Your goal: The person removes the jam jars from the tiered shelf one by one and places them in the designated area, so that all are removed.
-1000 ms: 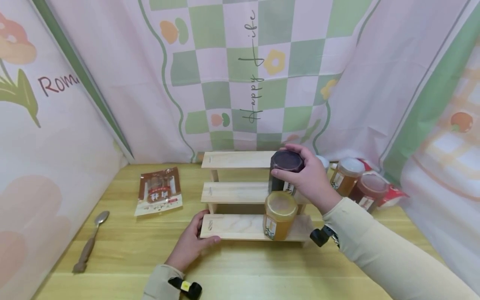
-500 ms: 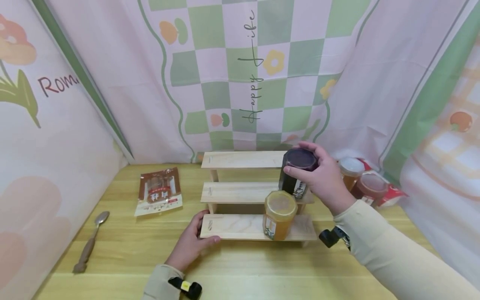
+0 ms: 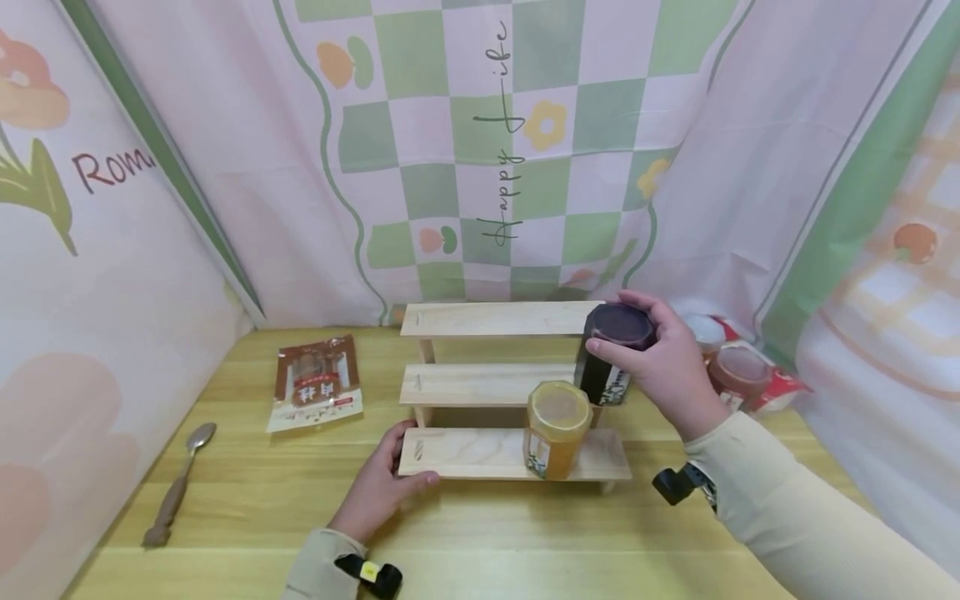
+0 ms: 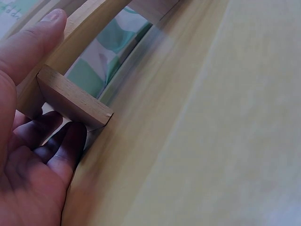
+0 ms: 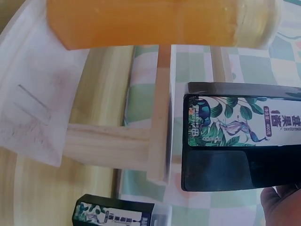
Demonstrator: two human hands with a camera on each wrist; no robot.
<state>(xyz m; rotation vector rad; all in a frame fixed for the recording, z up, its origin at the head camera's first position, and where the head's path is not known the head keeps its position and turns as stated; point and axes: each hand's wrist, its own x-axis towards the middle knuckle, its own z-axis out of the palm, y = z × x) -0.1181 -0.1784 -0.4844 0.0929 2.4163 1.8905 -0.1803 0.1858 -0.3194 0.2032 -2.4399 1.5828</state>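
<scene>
My right hand (image 3: 663,362) grips a dark jar (image 3: 600,375) by its upper part, at the right end of the middle tier of a three-tier wooden rack (image 3: 468,454). In the right wrist view a narrow gap shows between the base of this dark jar (image 5: 216,167) and the board. An amber jar with a yellowish lid (image 3: 558,433) stands upright on the lowest tier, right of its middle. My left hand (image 3: 381,487) holds the rack's lower left end. In the left wrist view its thumb (image 4: 40,40) lies on the board and its fingers curl round the leg.
Behind my right hand stand a white-lidded jar (image 3: 703,332), a reddish-brown jar (image 3: 738,375) and a red packet (image 3: 782,387). Another dark jar (image 5: 110,214) shows low in the right wrist view. A brown packet (image 3: 315,383) and a spoon (image 3: 180,483) lie at left.
The dark jar has moved rightward along the middle tier in my right hand, baring more of the upper boards. My left hand keeps its place on the rack.
</scene>
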